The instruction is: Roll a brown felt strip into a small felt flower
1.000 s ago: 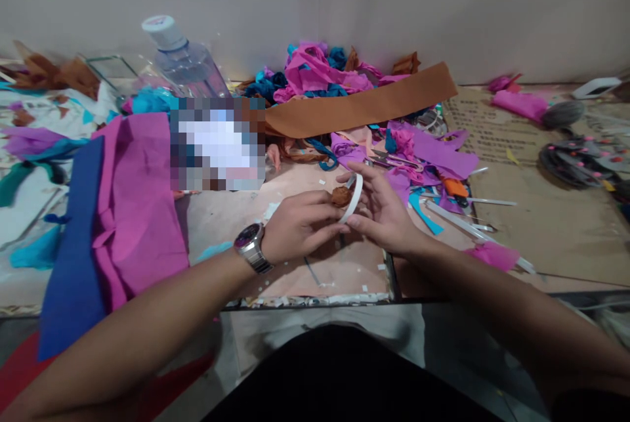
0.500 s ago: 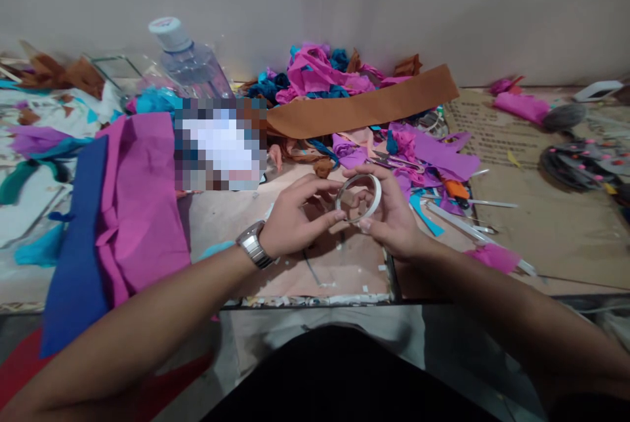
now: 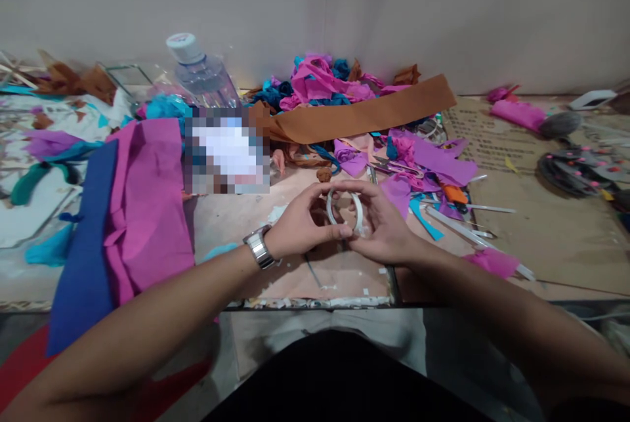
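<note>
Both of my hands hold a thin white roll of tape (image 3: 355, 209) upright over the table's middle. My left hand (image 3: 300, 224), with a metal watch (image 3: 259, 246) on its wrist, pinches the ring's lower left edge with thumb and fingers. On the other side my right hand (image 3: 381, 224) wraps round the ring, fingers curled over its top. A small brown paper ball (image 3: 323, 174) lies on the table just beyond the hands.
Magenta and blue paper sheets (image 3: 142, 202) lie at the left. A water bottle (image 3: 201, 74) stands at the back. A long brown paper strip (image 3: 364, 115), crumpled coloured scraps (image 3: 319, 81), scissors (image 3: 394, 166) and white sticks (image 3: 467, 228) crowd the right side. A black bundle (image 3: 573, 169) lies far right.
The brown paper ball has left my hands and now lies on the table. The tape roll has turned from edge-on to showing its hole, and both hands have closed in on it.
</note>
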`<action>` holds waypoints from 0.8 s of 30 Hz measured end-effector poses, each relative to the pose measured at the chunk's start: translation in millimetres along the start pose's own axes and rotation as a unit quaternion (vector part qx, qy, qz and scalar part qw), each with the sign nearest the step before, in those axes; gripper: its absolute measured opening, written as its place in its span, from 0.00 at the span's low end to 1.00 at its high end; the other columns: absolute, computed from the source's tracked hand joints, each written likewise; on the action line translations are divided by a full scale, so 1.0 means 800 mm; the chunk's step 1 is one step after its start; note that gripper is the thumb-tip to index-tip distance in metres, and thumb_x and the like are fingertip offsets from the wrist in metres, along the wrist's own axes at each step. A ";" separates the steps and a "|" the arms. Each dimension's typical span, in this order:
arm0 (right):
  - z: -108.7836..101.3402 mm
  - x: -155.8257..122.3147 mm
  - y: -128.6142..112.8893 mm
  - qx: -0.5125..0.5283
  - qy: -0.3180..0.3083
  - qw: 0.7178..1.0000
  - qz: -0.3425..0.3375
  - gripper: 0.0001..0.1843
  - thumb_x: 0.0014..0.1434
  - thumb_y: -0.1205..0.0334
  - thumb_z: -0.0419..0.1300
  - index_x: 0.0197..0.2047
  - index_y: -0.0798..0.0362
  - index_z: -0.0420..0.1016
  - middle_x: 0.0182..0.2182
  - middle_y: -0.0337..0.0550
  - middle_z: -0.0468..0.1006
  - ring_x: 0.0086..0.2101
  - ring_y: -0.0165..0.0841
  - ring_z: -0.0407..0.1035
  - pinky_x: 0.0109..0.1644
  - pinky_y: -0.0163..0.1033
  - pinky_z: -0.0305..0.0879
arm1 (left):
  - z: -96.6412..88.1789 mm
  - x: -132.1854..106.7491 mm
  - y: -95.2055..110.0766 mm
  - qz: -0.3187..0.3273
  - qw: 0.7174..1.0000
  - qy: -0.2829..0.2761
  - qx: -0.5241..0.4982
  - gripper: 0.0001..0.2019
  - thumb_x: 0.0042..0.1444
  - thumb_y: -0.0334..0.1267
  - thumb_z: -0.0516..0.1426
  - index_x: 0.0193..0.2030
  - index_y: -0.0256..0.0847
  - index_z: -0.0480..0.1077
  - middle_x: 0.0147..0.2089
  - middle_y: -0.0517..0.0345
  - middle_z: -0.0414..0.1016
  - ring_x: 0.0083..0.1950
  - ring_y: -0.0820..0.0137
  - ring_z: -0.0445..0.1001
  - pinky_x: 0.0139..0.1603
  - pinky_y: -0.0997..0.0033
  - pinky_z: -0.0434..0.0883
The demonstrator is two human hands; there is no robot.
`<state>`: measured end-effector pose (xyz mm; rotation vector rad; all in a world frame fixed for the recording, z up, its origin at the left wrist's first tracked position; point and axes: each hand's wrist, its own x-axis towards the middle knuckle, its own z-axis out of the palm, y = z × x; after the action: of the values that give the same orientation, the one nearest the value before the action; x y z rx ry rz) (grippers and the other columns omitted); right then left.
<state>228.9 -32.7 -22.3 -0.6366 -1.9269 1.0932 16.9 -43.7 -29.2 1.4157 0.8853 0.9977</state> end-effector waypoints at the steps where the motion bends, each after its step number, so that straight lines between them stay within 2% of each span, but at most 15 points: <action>1: 0.000 0.000 0.002 -0.020 -0.012 1.000 -0.003 0.46 0.55 0.67 0.71 0.72 0.36 0.61 0.68 0.48 0.68 0.67 0.49 0.65 0.71 0.60 0.66 | 0.001 0.000 0.000 -0.003 1.000 -0.007 -0.012 0.38 0.47 0.46 0.77 0.62 0.40 0.68 0.48 0.47 0.82 0.44 0.62 0.84 0.45 0.61 0.81; 4: -0.004 0.002 0.007 -0.077 -0.048 0.995 -0.033 0.49 0.53 0.69 0.71 0.74 0.36 0.60 0.69 0.47 0.69 0.68 0.50 0.64 0.73 0.62 0.62 | 0.005 0.000 0.002 0.002 1.000 -0.010 -0.014 0.37 0.47 0.45 0.77 0.59 0.39 0.68 0.46 0.49 0.81 0.43 0.64 0.83 0.44 0.63 0.81; 8: -0.007 0.005 0.002 -0.065 -0.066 0.995 -0.040 0.44 0.57 0.70 0.67 0.73 0.38 0.61 0.72 0.47 0.64 0.72 0.49 0.58 0.77 0.64 0.57 | 0.005 -0.001 0.006 0.035 0.997 0.027 0.070 0.37 0.50 0.44 0.74 0.64 0.40 0.66 0.55 0.46 0.77 0.47 0.65 0.80 0.47 0.64 0.79; 12: -0.003 0.003 -0.008 0.021 -0.029 0.999 0.014 0.31 0.64 0.63 0.67 0.67 0.40 0.67 0.72 0.49 0.61 0.72 0.48 0.58 0.71 0.59 0.68 | 0.003 -0.003 0.006 0.059 0.991 0.042 0.114 0.37 0.53 0.41 0.72 0.67 0.41 0.63 0.55 0.46 0.76 0.50 0.64 0.78 0.49 0.62 0.79; 16: 0.002 -0.001 -0.005 0.151 0.014 0.985 0.085 0.29 0.66 0.59 0.67 0.67 0.39 0.65 0.66 0.49 0.66 0.60 0.40 0.72 0.60 0.48 0.77 | 0.001 -0.003 0.004 0.086 0.987 0.047 0.128 0.41 0.53 0.41 0.72 0.70 0.42 0.60 0.59 0.43 0.73 0.51 0.62 0.78 0.50 0.60 0.80; 19: 0.000 -0.003 0.003 0.198 0.048 0.970 0.129 0.26 0.64 0.58 0.70 0.62 0.43 0.68 0.56 0.44 0.73 0.48 0.33 0.75 0.50 0.39 0.78 | 0.000 -0.003 0.004 0.119 0.978 0.036 0.170 0.43 0.51 0.40 0.72 0.71 0.43 0.60 0.61 0.42 0.71 0.55 0.58 0.77 0.52 0.58 0.79; 22: -0.003 -0.003 0.005 0.216 0.023 0.960 0.177 0.13 0.65 0.54 0.70 0.48 0.50 0.74 0.38 0.39 0.77 0.34 0.28 0.75 0.37 0.33 0.74 | -0.002 -0.004 0.004 0.142 0.971 0.029 0.189 0.42 0.51 0.37 0.71 0.72 0.45 0.60 0.62 0.43 0.70 0.59 0.55 0.74 0.55 0.55 0.78; 24: -0.004 -0.003 0.002 0.219 -0.013 0.954 0.205 0.13 0.68 0.51 0.67 0.42 0.53 0.75 0.31 0.37 0.76 0.28 0.26 0.73 0.31 0.31 0.70 | -0.003 -0.004 0.004 0.151 0.968 0.023 0.200 0.43 0.49 0.35 0.70 0.72 0.45 0.61 0.62 0.44 0.69 0.60 0.55 0.74 0.58 0.52 0.77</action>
<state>232.7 -31.9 -24.0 -0.7870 -1.5252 1.7332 13.1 -46.0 -26.1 1.9190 0.9599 1.1232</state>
